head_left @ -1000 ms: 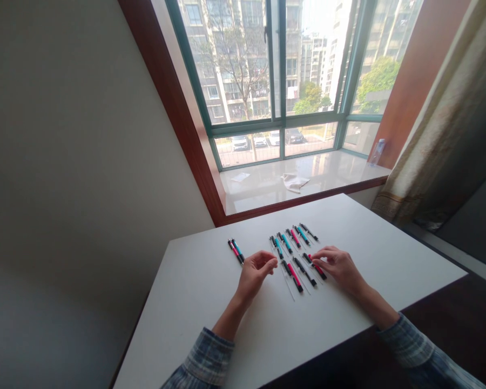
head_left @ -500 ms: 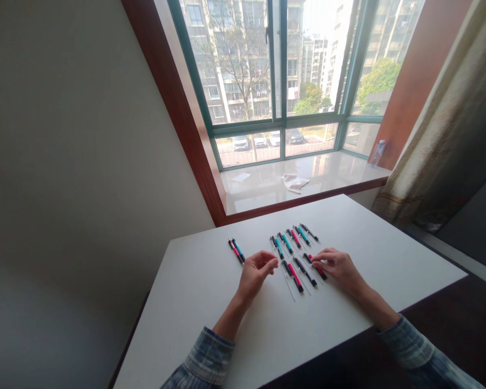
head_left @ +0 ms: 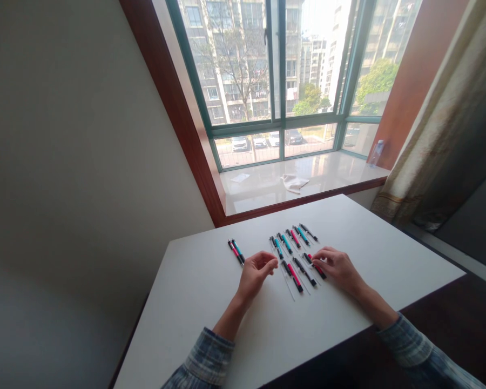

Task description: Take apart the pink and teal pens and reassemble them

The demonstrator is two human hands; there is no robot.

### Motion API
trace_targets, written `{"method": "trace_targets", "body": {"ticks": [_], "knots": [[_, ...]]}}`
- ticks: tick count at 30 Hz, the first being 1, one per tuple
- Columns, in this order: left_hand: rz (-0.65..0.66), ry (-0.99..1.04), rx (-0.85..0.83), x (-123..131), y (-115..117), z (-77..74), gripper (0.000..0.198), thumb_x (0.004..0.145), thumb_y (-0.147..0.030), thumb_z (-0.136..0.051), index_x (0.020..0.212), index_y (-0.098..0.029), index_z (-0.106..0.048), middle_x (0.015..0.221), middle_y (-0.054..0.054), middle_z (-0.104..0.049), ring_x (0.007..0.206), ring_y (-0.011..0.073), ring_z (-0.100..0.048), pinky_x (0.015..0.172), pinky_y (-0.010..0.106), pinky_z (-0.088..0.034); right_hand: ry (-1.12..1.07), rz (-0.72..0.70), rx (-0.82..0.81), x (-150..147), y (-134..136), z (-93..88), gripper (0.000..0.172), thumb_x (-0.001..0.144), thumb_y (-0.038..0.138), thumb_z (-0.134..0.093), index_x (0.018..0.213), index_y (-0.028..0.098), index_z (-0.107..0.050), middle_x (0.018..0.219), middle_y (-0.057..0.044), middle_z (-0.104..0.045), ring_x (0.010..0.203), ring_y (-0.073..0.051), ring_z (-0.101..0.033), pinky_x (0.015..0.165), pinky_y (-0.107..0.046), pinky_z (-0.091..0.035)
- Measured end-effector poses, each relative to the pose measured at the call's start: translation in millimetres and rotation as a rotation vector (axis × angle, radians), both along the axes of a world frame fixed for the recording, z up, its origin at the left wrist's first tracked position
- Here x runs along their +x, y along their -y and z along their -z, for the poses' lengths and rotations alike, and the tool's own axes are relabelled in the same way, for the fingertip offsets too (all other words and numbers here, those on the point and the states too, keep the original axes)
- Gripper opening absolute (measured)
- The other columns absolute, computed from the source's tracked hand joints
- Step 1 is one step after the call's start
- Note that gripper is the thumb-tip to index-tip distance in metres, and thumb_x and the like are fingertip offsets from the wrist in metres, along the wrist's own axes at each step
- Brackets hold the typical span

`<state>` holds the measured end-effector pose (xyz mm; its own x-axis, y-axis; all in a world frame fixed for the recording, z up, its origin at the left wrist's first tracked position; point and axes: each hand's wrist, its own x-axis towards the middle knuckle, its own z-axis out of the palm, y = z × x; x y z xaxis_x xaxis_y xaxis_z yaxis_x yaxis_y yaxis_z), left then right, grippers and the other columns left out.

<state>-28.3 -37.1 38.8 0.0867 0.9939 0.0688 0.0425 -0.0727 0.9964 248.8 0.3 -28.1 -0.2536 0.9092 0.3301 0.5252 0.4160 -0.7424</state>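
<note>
My left hand (head_left: 258,274) hovers at the left end of the near row of pen parts, thumb and fingers pinched together; anything between them is too small to make out. Beside its fingertips lies a red and black pen (head_left: 295,276) taken apart, with a thin refill (head_left: 288,283) alongside. A black pen (head_left: 306,273) in pieces is in the middle of that row. My right hand (head_left: 340,269) is closed in a pinch over another red and black pen (head_left: 318,268). A tiny pale bit shows at its fingertips, too small to name.
Behind, a second row holds several dismantled pens in teal, red and black, such as a teal one (head_left: 287,244). Two pens (head_left: 235,250) lie together left of my left hand. The white table (head_left: 194,302) meets a window sill (head_left: 255,197) with a cloth (head_left: 295,183) and bottle (head_left: 376,153).
Both hands stay almost in place. A small pale bit now shows at my right fingertips, and the view has shifted very slightly.
</note>
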Motion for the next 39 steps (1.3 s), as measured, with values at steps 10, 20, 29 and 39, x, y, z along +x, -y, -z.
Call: {"method": "trace_targets", "body": {"ticks": [10,20,29,39], "knots": [[0.002,0.012,-0.008,1.8,-0.3,4.9,0.023,0.078,-0.037,-0.080,0.079,-0.015,-0.074,0.073,0.004,-0.070,0.064,0.0131,-0.059,0.062,0.024,-0.049,0.243,-0.190,0.221,-1.8,6.6,-26.5,0.014,0.096,0.027,-0.064,0.097,0.029,-0.078,0.101,-0.006,-0.073,0.095,-0.025,-0.064,0.083,-0.040,-0.056],[0.006,0.019,-0.004,2.1,3.6,-0.1,0.023,0.078,-0.037,-0.080,0.080,-0.015,-0.075,0.075,0.005,-0.070,0.065,0.0136,-0.059,0.062,0.024,-0.048,0.378,-0.165,0.267,-15.2,13.2,-34.4,0.021,0.090,0.011,-0.065,0.096,0.027,-0.077,0.097,-0.006,-0.073,0.091,-0.026,-0.063,0.083,-0.043,-0.055],[0.020,0.011,-0.007,2.8,2.3,1.8,0.025,0.078,-0.039,-0.080,0.080,-0.015,-0.075,0.074,0.005,-0.070,0.064,0.0139,-0.059,0.062,0.025,-0.049,0.288,-0.147,0.255,-16.6,11.7,-33.2,0.016,0.095,0.018,-0.062,0.090,0.026,-0.074,0.094,-0.008,-0.072,0.090,-0.026,-0.063,0.080,-0.042,-0.055],[0.020,0.004,-0.005,3.2,-0.2,5.1,0.025,0.078,-0.040,-0.080,0.079,-0.015,-0.074,0.073,0.005,-0.070,0.063,0.0141,-0.059,0.062,0.025,-0.048,0.016,0.018,0.121,4.0,-3.4,-23.5,0.025,0.098,0.043,-0.058,0.097,0.025,-0.075,0.097,-0.006,-0.076,0.085,-0.024,-0.069,0.080,-0.039,-0.057]]}}
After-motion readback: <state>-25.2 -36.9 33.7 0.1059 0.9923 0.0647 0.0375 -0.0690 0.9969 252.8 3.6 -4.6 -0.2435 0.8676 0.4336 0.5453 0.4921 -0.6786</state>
